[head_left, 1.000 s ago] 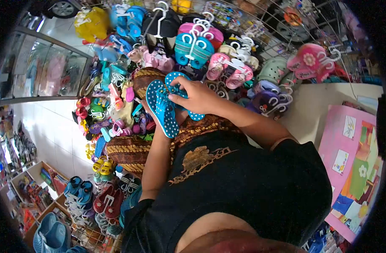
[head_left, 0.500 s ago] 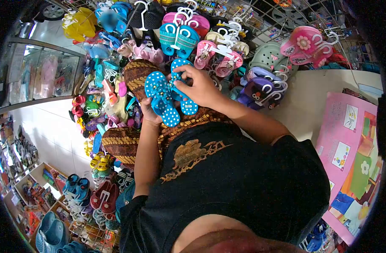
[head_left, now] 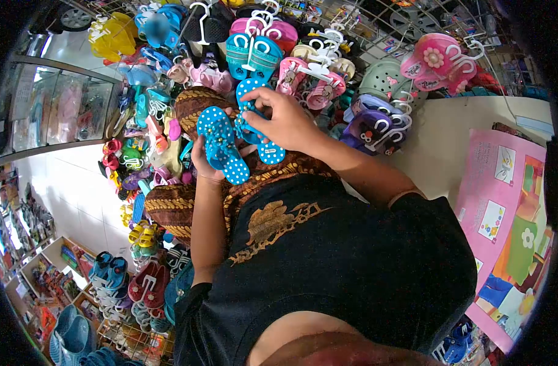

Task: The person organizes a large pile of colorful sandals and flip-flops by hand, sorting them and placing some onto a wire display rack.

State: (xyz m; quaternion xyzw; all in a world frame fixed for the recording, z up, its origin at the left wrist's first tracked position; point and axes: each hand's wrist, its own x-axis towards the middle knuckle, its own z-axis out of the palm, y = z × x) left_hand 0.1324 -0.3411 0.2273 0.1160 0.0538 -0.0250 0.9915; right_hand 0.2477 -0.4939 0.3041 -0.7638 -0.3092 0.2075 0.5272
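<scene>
Two blue flip-flops with white polka dots are held over my lap. My left hand (head_left: 204,160) grips the left flip-flop (head_left: 236,168) by its edge, fingers underneath and partly hidden. Blue ruffles with small gold-coloured beads cover its strap. My right hand (head_left: 283,124) has thumb and fingers closed at the decorated strap of the right flip-flop (head_left: 271,152), whose sole shows above and below the hand. A small white label sits on that sole. Brown batik cloth (head_left: 169,207) covers my legs beneath them.
Sandals on white hangers, such as a turquoise pair (head_left: 253,56) and a pink pair (head_left: 434,61), hang ahead on a wire rack. Green clogs (head_left: 382,79) are at the right. A glass case (head_left: 65,116) stands left, and a pink poster (head_left: 474,183) right.
Both flip-flops and my hands have shifted slightly left in view. The left flip-flop has turned a little and its ruffled strap shows more fully. My right fingers remain at the other strap.
</scene>
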